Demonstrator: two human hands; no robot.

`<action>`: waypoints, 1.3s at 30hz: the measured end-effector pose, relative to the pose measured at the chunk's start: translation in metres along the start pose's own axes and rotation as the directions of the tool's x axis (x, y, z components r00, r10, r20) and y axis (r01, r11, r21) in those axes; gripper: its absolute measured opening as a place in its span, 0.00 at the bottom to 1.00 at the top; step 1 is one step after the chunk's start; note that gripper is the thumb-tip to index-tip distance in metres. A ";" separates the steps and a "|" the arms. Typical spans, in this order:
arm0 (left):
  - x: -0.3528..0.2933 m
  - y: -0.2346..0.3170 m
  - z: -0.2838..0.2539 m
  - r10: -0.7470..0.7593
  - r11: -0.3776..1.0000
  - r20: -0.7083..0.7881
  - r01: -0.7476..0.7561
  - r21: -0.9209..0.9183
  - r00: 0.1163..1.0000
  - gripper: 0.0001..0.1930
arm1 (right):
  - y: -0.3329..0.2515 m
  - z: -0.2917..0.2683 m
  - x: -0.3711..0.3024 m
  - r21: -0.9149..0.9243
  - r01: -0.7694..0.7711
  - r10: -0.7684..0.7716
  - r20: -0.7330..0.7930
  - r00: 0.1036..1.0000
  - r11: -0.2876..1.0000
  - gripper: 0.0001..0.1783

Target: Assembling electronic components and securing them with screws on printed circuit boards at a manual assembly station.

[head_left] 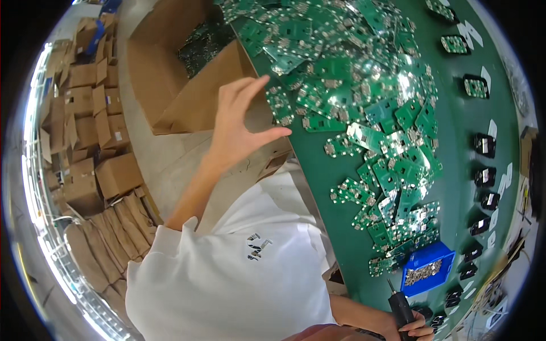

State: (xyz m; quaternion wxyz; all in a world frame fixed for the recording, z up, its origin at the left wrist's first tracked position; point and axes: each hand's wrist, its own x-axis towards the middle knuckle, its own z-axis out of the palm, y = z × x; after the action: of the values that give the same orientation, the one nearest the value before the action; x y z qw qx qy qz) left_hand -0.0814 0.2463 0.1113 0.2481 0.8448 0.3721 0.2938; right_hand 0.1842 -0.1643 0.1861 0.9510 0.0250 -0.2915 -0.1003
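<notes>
Left hand point(233, 122): left of the frame's centre, reaching in from the lower left to the table's near edge; fingers spread, the thumb well apart from the others in a wide curve.
Single board: a small green circuit board point(278, 106) at the edge of the table point(324, 176), just right of the gap between the left thumb and fingertips; its upper end lies near the fingertips, its lower end near the thumb tip. Contact is hard to judge, but the hand is not closed on it.
Board heap: many green circuit boards point(335, 68), overlapping, from the upper middle down toward the lower right, beginning just right of the single board.
Right hand point(420, 328): bottom right of the frame, fingers curled around a black screwdriver point(401, 311), its bit pointing up and slightly left.
Blue bin point(446, 268): lower right, just above the right hand, holding small metal pieces point(424, 273); the bit stands just beside its left side.
Black holders point(485, 146): spaced along the right side of the table; the upper ones carry green boards point(476, 87).
Cardboard box point(205, 94): upper left of centre, open, beside the table, dark contents inside.
Cartons point(82, 105): stacked at far left.
</notes>
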 end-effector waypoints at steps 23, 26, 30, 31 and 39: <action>0.206 0.236 0.166 0.956 0.291 0.180 -0.843 -0.452 0.233 0.37 | -0.028 0.037 -0.011 -0.675 -0.053 0.094 0.024 0.995 0.735 0.19; 0.248 0.246 0.209 0.973 0.198 0.196 -0.881 -0.430 0.123 0.39 | -0.049 0.039 -0.018 -0.674 -0.040 0.071 0.018 0.997 0.737 0.19; 0.270 0.240 0.240 0.968 0.240 0.199 -0.799 -0.552 0.153 0.40 | -0.063 0.036 -0.018 -0.698 -0.018 0.020 -0.006 1.000 0.716 0.19; 0.272 0.236 0.242 0.964 0.262 0.198 -0.759 -0.596 0.178 0.40 | -0.065 0.033 -0.016 -0.698 -0.023 0.016 -0.017 1.000 0.716 0.19; 0.278 0.220 0.250 0.942 0.329 0.257 -0.728 -0.602 0.214 0.39 | -0.064 0.027 -0.017 -0.731 -0.041 0.045 -0.014 0.999 0.682 0.19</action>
State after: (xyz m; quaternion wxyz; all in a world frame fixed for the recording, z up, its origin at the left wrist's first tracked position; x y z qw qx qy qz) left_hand 0.3475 0.2796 0.1623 0.2890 0.8891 -0.3102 0.1728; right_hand 0.1439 -0.2230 0.1921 0.8836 -0.3628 -0.2303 -0.1859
